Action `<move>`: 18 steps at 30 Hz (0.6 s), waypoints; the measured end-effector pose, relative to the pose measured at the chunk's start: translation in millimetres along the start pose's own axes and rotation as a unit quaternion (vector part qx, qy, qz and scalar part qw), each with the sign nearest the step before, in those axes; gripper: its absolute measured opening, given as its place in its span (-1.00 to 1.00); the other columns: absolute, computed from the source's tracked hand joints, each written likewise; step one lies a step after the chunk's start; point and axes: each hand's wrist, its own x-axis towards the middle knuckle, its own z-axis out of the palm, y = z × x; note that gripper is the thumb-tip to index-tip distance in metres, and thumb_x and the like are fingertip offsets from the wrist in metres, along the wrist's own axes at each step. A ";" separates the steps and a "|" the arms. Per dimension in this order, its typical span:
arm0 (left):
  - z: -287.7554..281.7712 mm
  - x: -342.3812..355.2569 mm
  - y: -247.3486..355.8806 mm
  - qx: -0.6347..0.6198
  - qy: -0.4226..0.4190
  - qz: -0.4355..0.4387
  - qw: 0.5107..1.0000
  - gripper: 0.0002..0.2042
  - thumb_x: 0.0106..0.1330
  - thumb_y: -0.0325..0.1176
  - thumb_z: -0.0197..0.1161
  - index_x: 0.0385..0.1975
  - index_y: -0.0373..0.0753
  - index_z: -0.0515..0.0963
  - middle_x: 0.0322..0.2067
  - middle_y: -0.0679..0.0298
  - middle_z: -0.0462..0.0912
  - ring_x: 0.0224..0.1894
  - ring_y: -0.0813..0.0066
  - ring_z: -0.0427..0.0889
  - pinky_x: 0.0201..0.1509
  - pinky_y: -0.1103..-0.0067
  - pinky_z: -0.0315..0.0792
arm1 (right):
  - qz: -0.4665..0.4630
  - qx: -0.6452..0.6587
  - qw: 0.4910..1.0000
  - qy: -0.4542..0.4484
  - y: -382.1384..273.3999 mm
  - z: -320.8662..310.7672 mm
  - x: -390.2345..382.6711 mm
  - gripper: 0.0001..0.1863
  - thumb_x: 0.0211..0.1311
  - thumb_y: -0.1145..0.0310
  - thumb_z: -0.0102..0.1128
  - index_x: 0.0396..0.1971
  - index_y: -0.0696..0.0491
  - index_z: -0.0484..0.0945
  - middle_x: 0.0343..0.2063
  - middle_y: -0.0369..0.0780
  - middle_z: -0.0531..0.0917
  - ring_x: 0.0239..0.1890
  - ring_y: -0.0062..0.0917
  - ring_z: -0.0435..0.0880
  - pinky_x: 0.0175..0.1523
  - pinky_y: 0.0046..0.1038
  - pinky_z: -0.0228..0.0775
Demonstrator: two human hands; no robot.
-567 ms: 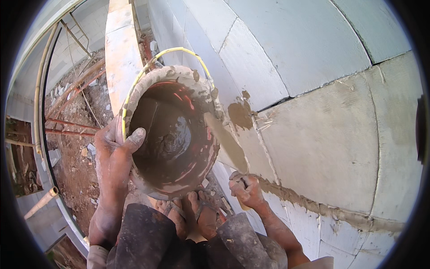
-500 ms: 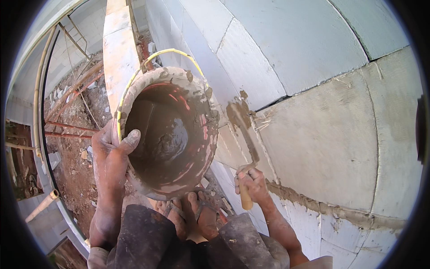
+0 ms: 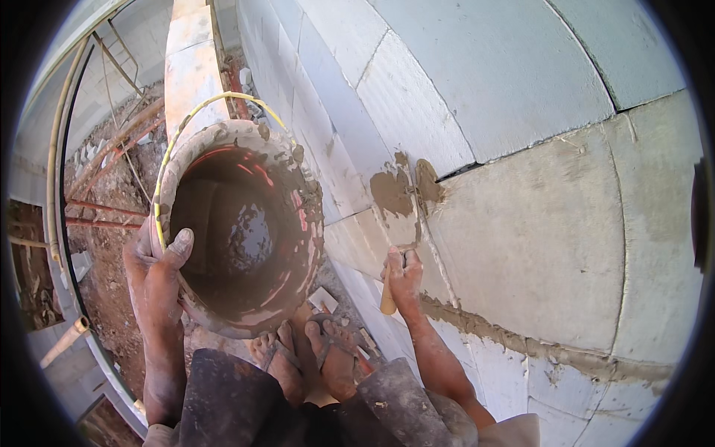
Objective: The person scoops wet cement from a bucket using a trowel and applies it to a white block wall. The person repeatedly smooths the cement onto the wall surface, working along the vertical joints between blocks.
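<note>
My left hand (image 3: 155,279) grips the near-left rim of a round, mortar-crusted bucket (image 3: 190,304) with a yellow handle (image 3: 229,95) and wet grey mortar (image 3: 231,231) inside. My right hand (image 3: 404,276) is closed on a trowel (image 3: 387,296) with a wooden handle, right of the bucket and close to the block wall (image 3: 521,223). The trowel's mortar-coated blade reaches upward along the wall, where a wet patch of mortar (image 3: 389,192) sticks near a joint; the blade's exact outline is hard to make out.
A narrow pale board (image 3: 192,82) runs away ahead. My sandalled feet (image 3: 335,361) stand below the bucket. On the left are bamboo poles (image 3: 59,149), red scaffold pipes (image 3: 100,222) and rubble on dirt (image 3: 104,261). A dark horizontal band of mortar (image 3: 506,339) crosses the lower wall.
The bucket has shifted left in the view. My right hand has risen and moved slightly left, and the trowel blade has left the bucket rim for the wall's mortar patch.
</note>
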 end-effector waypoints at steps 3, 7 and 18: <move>-4.8 4.8 -3.1 0.000 -0.003 0.005 1.000 -0.51 0.18 -0.50 0.28 0.15 -0.49 0.48 -0.09 0.26 0.62 -0.06 0.57 0.53 0.13 0.59 0.34 | -0.038 0.047 0.997 0.052 -21.9 9.5 -8.4 -0.72 0.44 0.25 0.10 -0.34 0.19 0.47 -0.66 -0.27 0.53 -0.67 -0.63 0.50 -0.56 -0.52 0.33; -9.3 10.6 -5.7 -0.007 -0.007 0.014 1.000 -0.52 0.17 -0.49 0.28 0.14 -0.49 0.48 -0.10 0.27 0.62 -0.07 0.58 0.53 0.11 0.61 0.34 | -0.128 0.094 0.986 0.049 5.3 24.4 -3.4 -0.72 0.45 0.22 0.08 -0.30 0.18 0.43 -0.60 -0.21 0.56 -0.65 -0.56 0.53 -0.54 -0.48 0.40; -15.3 18.5 0.6 0.033 -0.022 0.015 0.999 -0.59 0.20 -0.48 0.27 0.08 -0.42 0.51 -0.27 0.43 0.56 -0.26 0.71 0.45 -0.16 0.71 0.31 | -0.001 0.195 0.980 -0.047 136.8 -9.9 5.7 -0.74 0.39 0.27 0.12 -0.39 0.18 0.49 -0.65 -0.17 0.56 -0.67 -0.46 0.56 -0.53 -0.44 0.40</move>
